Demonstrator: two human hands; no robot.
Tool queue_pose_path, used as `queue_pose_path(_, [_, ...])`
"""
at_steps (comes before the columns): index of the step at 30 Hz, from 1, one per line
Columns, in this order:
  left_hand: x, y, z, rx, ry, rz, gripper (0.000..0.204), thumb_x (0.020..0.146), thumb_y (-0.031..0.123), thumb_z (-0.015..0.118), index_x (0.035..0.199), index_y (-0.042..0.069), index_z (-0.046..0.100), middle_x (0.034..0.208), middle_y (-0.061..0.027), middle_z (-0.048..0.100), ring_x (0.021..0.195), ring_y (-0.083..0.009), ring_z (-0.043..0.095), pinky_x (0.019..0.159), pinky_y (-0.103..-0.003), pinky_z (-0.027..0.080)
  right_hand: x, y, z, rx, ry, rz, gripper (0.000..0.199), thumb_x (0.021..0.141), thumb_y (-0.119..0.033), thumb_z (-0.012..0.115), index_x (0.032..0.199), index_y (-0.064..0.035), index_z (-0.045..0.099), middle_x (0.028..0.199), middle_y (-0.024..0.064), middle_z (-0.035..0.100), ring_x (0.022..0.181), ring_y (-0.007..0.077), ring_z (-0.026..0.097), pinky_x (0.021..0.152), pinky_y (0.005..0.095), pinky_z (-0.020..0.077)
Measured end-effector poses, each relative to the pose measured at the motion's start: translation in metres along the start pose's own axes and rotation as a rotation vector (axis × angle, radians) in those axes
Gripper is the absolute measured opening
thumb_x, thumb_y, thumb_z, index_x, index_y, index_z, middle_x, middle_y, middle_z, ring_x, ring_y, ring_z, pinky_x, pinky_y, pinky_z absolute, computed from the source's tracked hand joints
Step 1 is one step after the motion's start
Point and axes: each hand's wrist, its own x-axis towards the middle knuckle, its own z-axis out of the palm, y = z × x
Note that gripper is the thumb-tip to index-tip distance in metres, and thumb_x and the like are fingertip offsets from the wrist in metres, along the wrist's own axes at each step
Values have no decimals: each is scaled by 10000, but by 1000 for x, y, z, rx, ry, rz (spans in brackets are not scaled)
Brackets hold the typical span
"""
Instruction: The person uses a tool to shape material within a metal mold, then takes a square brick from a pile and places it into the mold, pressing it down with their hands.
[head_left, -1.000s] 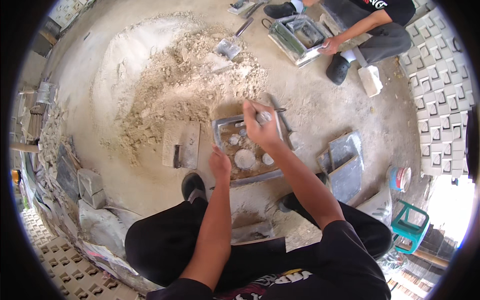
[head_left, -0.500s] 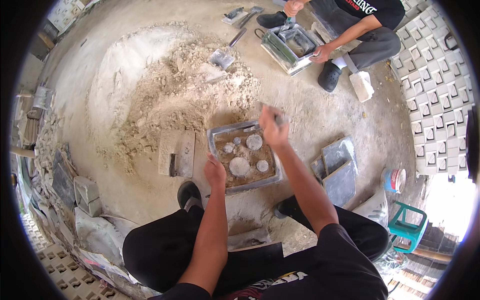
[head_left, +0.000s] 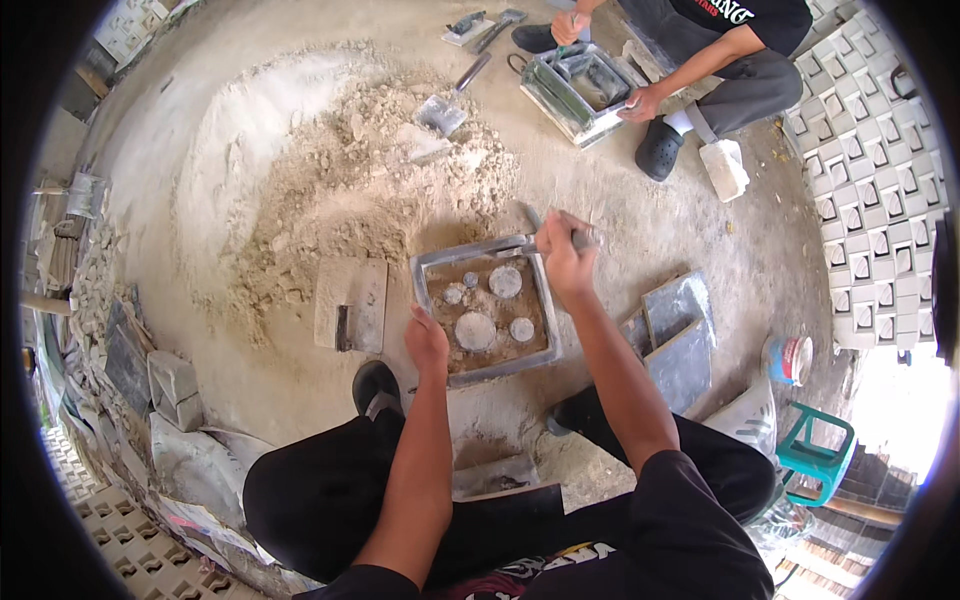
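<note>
In front of me a rectangular grey mould frame [head_left: 500, 372] lies on the ground, filled with brownish sandy mix. Several round pale discs of different sizes sit in the mix, the biggest disc [head_left: 475, 331] towards the near side. My left hand [head_left: 428, 342] is closed on the frame's left side. Just past its far right corner, my right hand [head_left: 567, 258] grips a short-handled tool [head_left: 586, 238]. A thin grey end of that tool shows beyond the fist; its exact kind is blurred and partly hidden.
A big heap of sandy powder [head_left: 330, 170] with a shovel [head_left: 442, 114] spreads ahead. Left of the frame lies a flat board with a handle [head_left: 350, 300]. Grey panels [head_left: 680, 330], a bucket [head_left: 790, 360] and a green stool [head_left: 815, 455] stand right. A co-worker handles another mould [head_left: 575, 115].
My right hand has moved slightly right with the tool, away from the frame's far edge. The left hand stays at the frame. The co-worker's tool hand has shifted a little.
</note>
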Motion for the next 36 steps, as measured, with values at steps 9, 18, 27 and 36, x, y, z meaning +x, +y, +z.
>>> queue_pose_path(9, [-1,2,-3,4,12,-28,740,982,470,177,755,-88,606,801,-304,606,818,-500,547,759,-564,387,1,-15,4,81,54,67,388,925,-116,511,553,-61,415,505,-35,387,467,46,327,440,251,270])
queue_pose_path(18, [-3,2,-4,28,11,-31,745,984,464,177,794,-100,626,809,-311,609,808,-498,557,753,-561,395,-18,-31,9,2,216,-8,389,972,-194,460,606,-62,437,524,-34,402,486,48,339,438,260,268])
queue_pose_path(27, [-2,-7,2,-7,11,19,743,989,446,181,762,-105,625,805,-317,606,809,-507,551,764,-564,392,-38,-23,17,-177,189,-149,350,966,-208,512,661,-53,439,582,-46,395,567,28,347,479,229,287])
queue_pose_path(36, [-4,7,0,3,52,46,757,988,458,171,734,-105,609,795,-324,600,817,-512,547,760,-562,394,-33,-2,18,-112,162,-220,318,946,-191,543,673,-34,504,576,-49,430,555,23,362,464,226,301])
